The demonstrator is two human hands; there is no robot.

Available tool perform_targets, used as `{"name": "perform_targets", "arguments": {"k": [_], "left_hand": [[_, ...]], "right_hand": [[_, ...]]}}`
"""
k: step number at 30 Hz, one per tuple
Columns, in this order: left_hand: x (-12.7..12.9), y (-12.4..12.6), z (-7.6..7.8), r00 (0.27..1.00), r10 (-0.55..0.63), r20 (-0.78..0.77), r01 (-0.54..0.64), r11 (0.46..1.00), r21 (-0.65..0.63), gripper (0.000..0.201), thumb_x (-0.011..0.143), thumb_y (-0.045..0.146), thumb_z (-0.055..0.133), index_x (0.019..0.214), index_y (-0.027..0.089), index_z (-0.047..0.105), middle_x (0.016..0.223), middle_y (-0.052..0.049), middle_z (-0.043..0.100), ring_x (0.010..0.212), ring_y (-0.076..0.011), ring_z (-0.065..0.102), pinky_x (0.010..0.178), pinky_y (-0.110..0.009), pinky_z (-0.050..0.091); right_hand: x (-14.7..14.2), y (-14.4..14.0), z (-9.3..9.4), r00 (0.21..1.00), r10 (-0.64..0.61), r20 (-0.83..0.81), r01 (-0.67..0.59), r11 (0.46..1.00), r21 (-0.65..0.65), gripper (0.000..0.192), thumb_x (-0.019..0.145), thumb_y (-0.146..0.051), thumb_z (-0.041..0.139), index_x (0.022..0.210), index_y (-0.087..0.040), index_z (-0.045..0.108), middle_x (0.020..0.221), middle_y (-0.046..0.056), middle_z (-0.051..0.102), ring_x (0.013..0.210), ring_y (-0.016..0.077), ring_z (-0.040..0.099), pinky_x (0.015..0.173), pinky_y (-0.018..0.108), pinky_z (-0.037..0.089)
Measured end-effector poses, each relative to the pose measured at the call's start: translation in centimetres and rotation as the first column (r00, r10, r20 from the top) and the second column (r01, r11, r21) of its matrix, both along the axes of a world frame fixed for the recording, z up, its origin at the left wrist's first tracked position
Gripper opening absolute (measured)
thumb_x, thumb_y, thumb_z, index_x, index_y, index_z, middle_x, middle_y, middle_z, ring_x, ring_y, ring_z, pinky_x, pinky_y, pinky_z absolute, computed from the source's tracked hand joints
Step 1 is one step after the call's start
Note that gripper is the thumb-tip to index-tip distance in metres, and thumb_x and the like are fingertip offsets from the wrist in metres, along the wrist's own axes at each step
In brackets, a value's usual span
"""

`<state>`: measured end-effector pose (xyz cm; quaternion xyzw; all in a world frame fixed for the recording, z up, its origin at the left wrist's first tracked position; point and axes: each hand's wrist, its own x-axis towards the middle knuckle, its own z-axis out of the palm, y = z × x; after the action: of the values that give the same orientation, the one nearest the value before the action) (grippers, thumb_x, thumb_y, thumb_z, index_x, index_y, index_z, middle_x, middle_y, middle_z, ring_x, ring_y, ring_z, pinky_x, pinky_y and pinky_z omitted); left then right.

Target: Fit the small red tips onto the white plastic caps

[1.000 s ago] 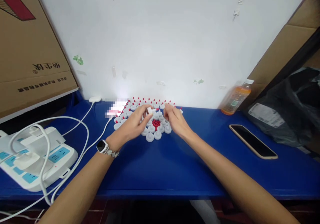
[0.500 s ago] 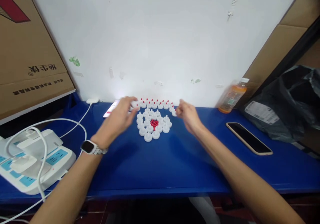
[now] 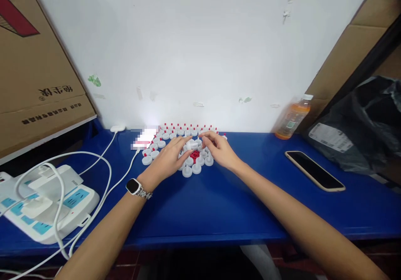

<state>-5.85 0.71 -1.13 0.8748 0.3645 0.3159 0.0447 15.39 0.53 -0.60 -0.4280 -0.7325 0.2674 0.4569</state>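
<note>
Several small white caps [image 3: 191, 171] with red tips sit in a cluster on the blue table [image 3: 219, 205], around a patch of red pieces [image 3: 195, 155]. More of them line the wall behind. My left hand [image 3: 167, 160], a watch on its wrist, rests over the cluster's left side and pinches one white cap [image 3: 191, 144] between its fingertips. My right hand [image 3: 219, 150] is over the cluster's right side, its fingertips meeting that same cap from the right.
A white power strip [image 3: 46, 200] with plugs and cables lies at the left. A phone [image 3: 314, 171] lies screen up on the right, with an orange bottle [image 3: 291, 119] and a black bag [image 3: 360, 134] behind. Cardboard boxes [image 3: 37, 63] stand at both sides.
Half a second ago both hands were spread apart near the back row. They have come together over the cluster, with a white cap held between their fingertips.
</note>
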Motion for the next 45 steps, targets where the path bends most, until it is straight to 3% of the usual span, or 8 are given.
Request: {"name": "perform_targets", "arguments": {"k": [4,7,11,16,21,28,41,45], "left_hand": [[1.4,-0.1,1.2,0.995,-0.057,-0.081,0.064,0.994,0.084,0.044,0.101,0.041,0.047,0.141,0.02,0.048,0.119,-0.01,0.064,0.11,-0.0252,0.057,0.094,-0.042,0.05],[2.3,0.7,2.3,0.996,-0.032,-0.079,0.043,0.99,0.134,0.052,0.099,0.044,0.051,0.144,0.019,0.043,0.121,-0.01,0.063,0.111,-0.0258,0.058,0.096,-0.043,0.049],[2.9,1.6,2.2,0.999,0.043,0.008,-0.043,0.993,0.109,0.052,0.098,0.045,0.052,0.142,0.018,0.044,0.122,-0.01,0.063,0.111,-0.0256,0.059,0.097,-0.044,0.049],[2.6,0.8,0.3,0.998,0.03,-0.048,-0.028,0.998,0.048,0.038,0.1,0.038,0.048,0.133,0.02,0.052,0.115,-0.009,0.063,0.106,-0.0248,0.061,0.091,-0.042,0.051],[2.2,0.5,-0.3,0.998,-0.015,-0.069,0.017,0.999,0.028,0.037,0.1,0.037,0.047,0.133,0.021,0.051,0.115,-0.009,0.062,0.108,-0.0249,0.059,0.091,-0.042,0.051],[5.6,0.7,0.6,0.993,-0.104,-0.049,0.106,0.993,0.051,0.032,0.1,0.033,0.047,0.127,0.02,0.055,0.111,-0.008,0.062,0.104,-0.0243,0.059,0.091,-0.042,0.049],[5.6,0.2,0.3,0.998,-0.057,0.02,0.057,0.998,0.021,0.027,0.1,0.034,0.046,0.121,0.022,0.057,0.112,-0.008,0.061,0.105,-0.0237,0.058,0.091,-0.041,0.049],[4.7,-0.2,0.4,0.998,-0.043,0.043,0.042,0.999,0.023,0.029,0.1,0.035,0.047,0.124,0.022,0.055,0.113,-0.008,0.06,0.106,-0.024,0.057,0.091,-0.041,0.049]], "right_hand": [[0.0,-0.2,0.4,0.974,0.115,-0.198,-0.129,0.99,-0.061,0.031,0.088,-0.048,0.062,0.088,-0.017,0.061,0.075,0.002,0.067,0.07,0.015,0.062,0.069,0.028,0.047],[0.8,1.1,1.4,0.972,0.044,-0.233,-0.05,0.999,-0.017,0.03,0.085,-0.046,0.065,0.08,-0.017,0.06,0.072,0.002,0.066,0.067,0.0143,0.061,0.067,0.028,0.047],[2.6,4.8,2.0,0.972,-0.228,0.05,0.226,0.973,0.039,0.012,0.08,-0.027,0.068,0.077,-0.017,0.063,0.069,0.002,0.066,0.063,0.0138,0.059,0.062,0.026,0.043],[2.3,8.0,0.7,0.88,-0.223,0.419,0.244,0.97,0.003,0.007,0.073,-0.011,0.067,0.071,-0.017,0.066,0.069,0.003,0.069,0.066,0.0151,0.06,0.063,0.026,0.041],[2.2,7.5,0.1,0.873,-0.198,0.446,0.24,0.97,-0.039,0.006,0.08,-0.024,0.069,0.081,-0.018,0.07,0.068,0.002,0.069,0.065,0.0157,0.06,0.066,0.027,0.04],[7.2,4.6,-0.3,0.752,-0.451,0.482,0.389,0.893,0.227,0.02,0.088,-0.033,0.06,0.1,-0.018,0.068,0.081,0.005,0.069,0.076,0.019,0.06,0.076,0.032,0.039],[7.4,4.1,-2.2,0.905,-0.278,0.323,0.29,0.957,0.011,0.005,0.078,-0.015,0.062,0.08,-0.018,0.06,0.069,0.0,0.065,0.061,0.0128,0.056,0.061,0.025,0.039],[6.6,3.4,-0.9,0.961,-0.266,0.075,0.267,0.964,-0.005,0.01,0.077,-0.021,0.064,0.075,-0.019,0.055,0.064,-0.002,0.061,0.059,0.0128,0.055,0.059,0.025,0.04]]}}
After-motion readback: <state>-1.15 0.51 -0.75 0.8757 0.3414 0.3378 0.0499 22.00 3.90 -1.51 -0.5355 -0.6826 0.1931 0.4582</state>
